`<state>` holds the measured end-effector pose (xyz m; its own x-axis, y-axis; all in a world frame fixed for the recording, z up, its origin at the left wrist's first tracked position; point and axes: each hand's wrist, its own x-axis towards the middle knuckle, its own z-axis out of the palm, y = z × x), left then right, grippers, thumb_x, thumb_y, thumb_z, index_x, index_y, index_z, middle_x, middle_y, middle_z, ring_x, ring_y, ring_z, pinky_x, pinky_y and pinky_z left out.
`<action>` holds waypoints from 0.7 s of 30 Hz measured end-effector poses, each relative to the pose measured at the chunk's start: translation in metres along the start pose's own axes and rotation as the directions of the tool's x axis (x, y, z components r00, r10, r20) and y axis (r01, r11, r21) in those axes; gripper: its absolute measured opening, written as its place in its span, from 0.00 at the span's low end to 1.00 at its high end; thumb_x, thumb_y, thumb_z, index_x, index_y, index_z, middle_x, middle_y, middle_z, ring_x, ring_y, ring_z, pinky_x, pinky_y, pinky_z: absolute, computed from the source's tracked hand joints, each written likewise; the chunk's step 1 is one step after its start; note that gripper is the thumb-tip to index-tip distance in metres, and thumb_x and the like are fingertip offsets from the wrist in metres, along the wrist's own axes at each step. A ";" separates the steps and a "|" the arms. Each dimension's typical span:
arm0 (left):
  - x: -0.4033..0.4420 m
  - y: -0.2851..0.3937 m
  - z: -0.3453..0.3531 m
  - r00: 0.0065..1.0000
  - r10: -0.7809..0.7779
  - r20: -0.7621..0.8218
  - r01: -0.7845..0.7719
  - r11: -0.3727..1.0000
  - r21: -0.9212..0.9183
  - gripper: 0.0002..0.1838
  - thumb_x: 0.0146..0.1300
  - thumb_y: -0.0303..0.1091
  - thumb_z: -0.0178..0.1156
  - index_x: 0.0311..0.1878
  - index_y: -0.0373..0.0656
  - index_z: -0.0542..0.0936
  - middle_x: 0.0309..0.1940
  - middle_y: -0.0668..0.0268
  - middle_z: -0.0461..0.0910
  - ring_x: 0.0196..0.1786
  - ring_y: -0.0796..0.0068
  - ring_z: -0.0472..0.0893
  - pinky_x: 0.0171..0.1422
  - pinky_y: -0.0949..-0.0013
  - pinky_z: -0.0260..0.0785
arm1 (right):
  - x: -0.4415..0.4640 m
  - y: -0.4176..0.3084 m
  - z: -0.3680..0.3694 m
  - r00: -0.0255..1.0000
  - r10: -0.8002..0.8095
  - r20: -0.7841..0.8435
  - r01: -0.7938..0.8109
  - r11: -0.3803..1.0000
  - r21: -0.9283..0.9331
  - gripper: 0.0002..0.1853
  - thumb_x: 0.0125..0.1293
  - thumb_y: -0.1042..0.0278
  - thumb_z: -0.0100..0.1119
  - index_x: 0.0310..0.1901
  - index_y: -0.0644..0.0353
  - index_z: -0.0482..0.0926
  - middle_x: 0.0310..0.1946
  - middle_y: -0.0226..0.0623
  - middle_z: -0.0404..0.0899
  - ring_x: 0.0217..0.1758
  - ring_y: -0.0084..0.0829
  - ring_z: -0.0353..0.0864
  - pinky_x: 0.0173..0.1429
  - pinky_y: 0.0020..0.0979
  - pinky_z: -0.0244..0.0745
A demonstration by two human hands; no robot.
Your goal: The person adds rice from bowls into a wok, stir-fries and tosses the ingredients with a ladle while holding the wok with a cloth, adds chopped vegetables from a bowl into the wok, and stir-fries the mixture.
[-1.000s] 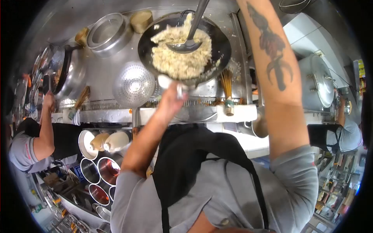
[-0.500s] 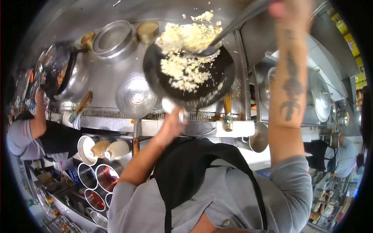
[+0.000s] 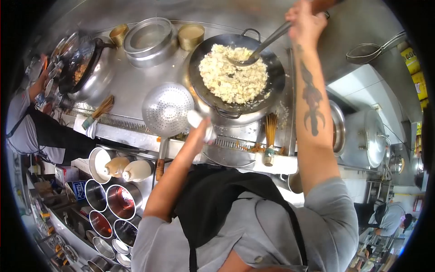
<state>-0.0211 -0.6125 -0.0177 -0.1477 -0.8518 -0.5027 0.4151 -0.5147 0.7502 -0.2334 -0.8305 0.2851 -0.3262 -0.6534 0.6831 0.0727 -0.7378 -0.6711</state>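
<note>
1. Plainly, the big black wok [image 3: 275,78] was in front of the person, with a heap of pale, crumbly food [image 3: 232,82] inside it.
2. Past the wok's far right edge, the right hand [image 3: 306,25] was curled around the handle of a long ladle [image 3: 275,36].
3. The ladle sloped down from that hand to the left and back toward the person, crossing the wok's far right edge, and its bowl touched the food.
4. Just outside the wok's near left edge, the left hand [image 3: 202,134] was holding a white cloth [image 3: 195,119]. It was blurry, so how tight it was could not be told.
5. The wok's near loop [image 3: 228,115] was just right of the left hand, not touching it. The left hand was the closer one to that loop.
6. A strainer [image 3: 167,109] was left of the wok.
</note>
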 end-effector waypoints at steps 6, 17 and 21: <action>-0.069 -0.015 -0.040 0.991 -0.068 -0.114 0.061 0.996 -0.064 0.26 0.65 0.62 0.45 0.44 0.45 0.72 0.26 0.67 0.77 0.21 0.76 0.76 0.15 0.74 0.61 | -0.050 0.086 0.010 0.893 0.345 0.290 -0.307 0.937 -0.170 0.13 0.59 0.66 0.63 0.26 0.61 0.70 0.16 0.31 0.69 0.13 0.21 0.65 0.17 0.25 0.58; -0.012 0.000 0.014 0.986 -0.168 0.003 0.166 0.970 -0.177 0.33 0.63 0.72 0.33 0.43 0.52 0.72 0.27 0.70 0.76 0.25 0.71 0.78 0.19 0.67 0.64 | -0.055 0.015 0.048 0.835 0.389 0.391 -0.381 0.919 -0.100 0.10 0.61 0.72 0.59 0.27 0.58 0.68 0.15 0.27 0.65 0.12 0.18 0.59 0.17 0.24 0.56; 0.040 0.017 0.060 0.975 -0.218 0.029 0.219 0.946 -0.240 0.31 0.62 0.72 0.35 0.44 0.53 0.70 0.27 0.70 0.73 0.28 0.68 0.77 0.22 0.62 0.64 | -0.086 0.005 0.030 0.876 0.376 0.303 -0.355 0.927 -0.122 0.11 0.62 0.72 0.58 0.26 0.58 0.66 0.15 0.28 0.65 0.11 0.19 0.60 0.17 0.26 0.59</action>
<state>-0.0736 -0.6611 0.0003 -0.2606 -0.7213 -0.6418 0.5761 -0.6496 0.4961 -0.1766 -0.7826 0.2317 0.0274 -0.9008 0.4334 0.0680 -0.4308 -0.8999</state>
